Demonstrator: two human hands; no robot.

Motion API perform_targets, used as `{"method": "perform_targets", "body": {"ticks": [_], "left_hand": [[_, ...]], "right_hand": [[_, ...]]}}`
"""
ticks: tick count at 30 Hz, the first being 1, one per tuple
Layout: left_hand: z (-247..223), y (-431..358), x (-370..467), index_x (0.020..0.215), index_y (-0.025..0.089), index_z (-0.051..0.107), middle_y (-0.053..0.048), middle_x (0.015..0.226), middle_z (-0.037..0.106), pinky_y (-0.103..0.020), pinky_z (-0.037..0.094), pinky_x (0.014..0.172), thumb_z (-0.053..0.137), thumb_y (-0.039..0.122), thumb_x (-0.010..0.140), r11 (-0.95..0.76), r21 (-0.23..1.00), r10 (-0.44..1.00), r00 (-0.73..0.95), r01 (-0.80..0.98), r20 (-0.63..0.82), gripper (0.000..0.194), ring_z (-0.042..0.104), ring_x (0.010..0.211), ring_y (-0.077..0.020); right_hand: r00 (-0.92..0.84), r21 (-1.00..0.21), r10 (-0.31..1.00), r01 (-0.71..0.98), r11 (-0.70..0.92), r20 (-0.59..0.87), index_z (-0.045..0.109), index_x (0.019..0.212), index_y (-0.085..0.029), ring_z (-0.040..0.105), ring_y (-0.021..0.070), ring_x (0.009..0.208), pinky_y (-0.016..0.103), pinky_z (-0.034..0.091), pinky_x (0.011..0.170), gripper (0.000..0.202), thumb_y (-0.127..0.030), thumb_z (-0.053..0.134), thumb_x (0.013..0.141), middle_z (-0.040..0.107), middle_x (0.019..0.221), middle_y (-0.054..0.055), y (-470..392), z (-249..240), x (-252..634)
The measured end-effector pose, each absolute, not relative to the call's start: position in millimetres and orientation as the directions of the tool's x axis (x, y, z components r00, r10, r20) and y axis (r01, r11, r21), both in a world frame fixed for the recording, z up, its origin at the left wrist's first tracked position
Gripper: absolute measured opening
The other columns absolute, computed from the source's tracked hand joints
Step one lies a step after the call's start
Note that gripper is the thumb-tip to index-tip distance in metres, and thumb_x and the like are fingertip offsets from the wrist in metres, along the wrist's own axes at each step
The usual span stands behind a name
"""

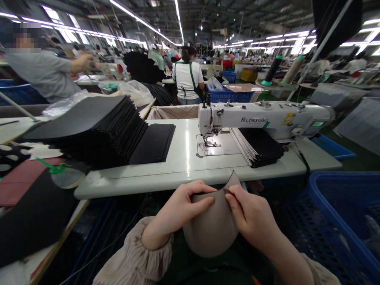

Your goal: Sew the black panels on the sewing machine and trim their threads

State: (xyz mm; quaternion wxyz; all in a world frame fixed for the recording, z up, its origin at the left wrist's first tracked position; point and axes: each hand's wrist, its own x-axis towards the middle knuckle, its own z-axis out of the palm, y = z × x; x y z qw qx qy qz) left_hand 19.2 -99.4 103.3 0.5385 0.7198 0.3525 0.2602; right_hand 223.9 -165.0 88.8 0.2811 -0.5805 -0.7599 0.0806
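Observation:
Between my hands, in front of the table edge, is a curved grey-brown sheet (210, 231), bent so that its lower part hangs down in a rounded shape. My left hand (190, 200) grips its upper edge, thumb on the near face and fingers behind. Pinching the top right corner, my right hand (247, 208) has thumb and fingers pressed together, and a pointed end of the sheet sticks up behind. Just beyond stands a white sewing machine (252, 118), its needle area above a metal plate (219, 148); neither hand touches it.
A tall stack of black sheets (97, 118) stands left on the table (166, 174), beside a lower black pile (154, 142). More folded black pieces (261, 146) lie under the machine arm. A blue crate (341, 178) is at right. Thread cones (273, 69) and co-workers (187, 75) are behind.

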Motion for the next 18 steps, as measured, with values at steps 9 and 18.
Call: {"method": "perform_targets", "body": {"ticks": [9, 18], "left_hand": [[96.4, -98.2, 17.1, 0.11, 0.027, 0.073, 0.0, 0.093, 0.063, -0.022, 0.043, 0.07, 0.062, 0.028, 0.089, -0.07, 0.981, 0.782, 0.621, 0.181, -0.059, 0.023, 0.058, 0.085, -0.0151], [95.1, -98.9, 19.8, 0.107, 0.026, 0.073, -0.001, 0.096, 0.067, -0.023, 0.045, 0.074, 0.065, 0.033, 0.089, -0.039, 0.986, 0.783, 0.618, 0.162, -0.071, 0.022, 0.06, 0.089, -0.0165]], "right_hand": [[-0.174, -0.454, 0.936, 0.837, 0.304, 0.307, 0.052, 0.088, -0.021, 0.055, 0.0145, 0.061, 0.027, 0.028, 0.057, 0.019, -0.032, 0.04, 0.099, 0.058, 0.072, -0.001, -167.9, 93.4, 224.4], [-0.178, -0.455, 0.936, 0.836, 0.307, 0.304, 0.053, 0.089, -0.021, 0.056, 0.0153, 0.064, 0.027, 0.029, 0.058, 0.019, -0.031, 0.04, 0.099, 0.06, 0.074, -0.001, -169.2, 91.1, 221.6]]}}
